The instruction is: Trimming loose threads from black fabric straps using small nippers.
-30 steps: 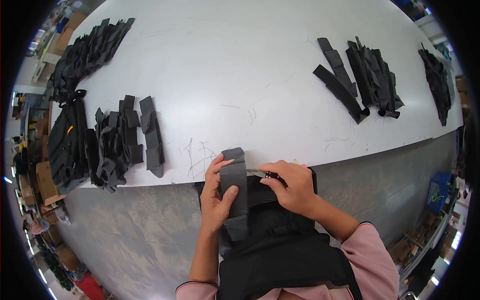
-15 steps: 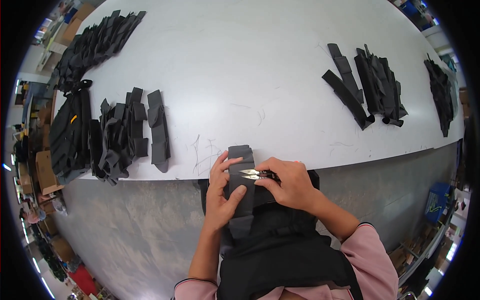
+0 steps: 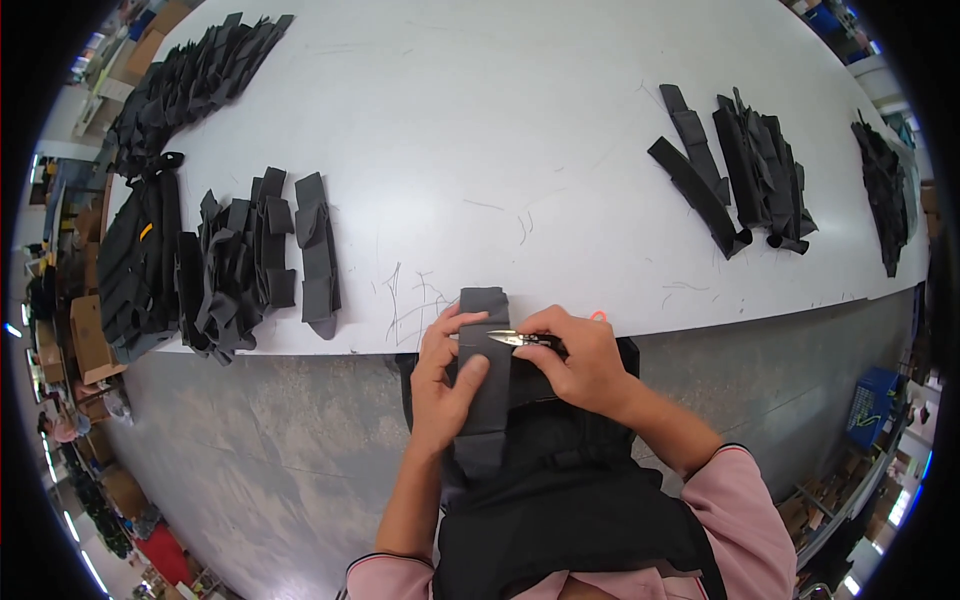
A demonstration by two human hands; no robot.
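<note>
A dark grey fabric strip [image 3: 484, 403] with folded cross seams lies over the table's front edge and hangs toward my lap. My left hand [image 3: 442, 390] grips its left side, thumb and index finger on top and the other fingers at the edge or under it. In my right hand [image 3: 583, 362] is a pair of thread snips [image 3: 508, 338], pinched between thumb and fingers. Its silver blades are together, tips pointing left over the strip's right edge. A small orange-red loop [image 3: 599, 316] shows behind my right knuckles.
Similar dark strips [image 3: 318, 262] lie in a group at left, beside a black bag [image 3: 142, 262] and a further heap [image 3: 200, 80]. More strips [image 3: 765, 175] and a dark bundle [image 3: 880, 195] lie at right. Loose threads [image 3: 420, 300] are scattered on the white table [image 3: 480, 120].
The snips' blades have gone from spread to together and moved slightly right and up. My left hand still holds the strip, with its index finger a little higher.
</note>
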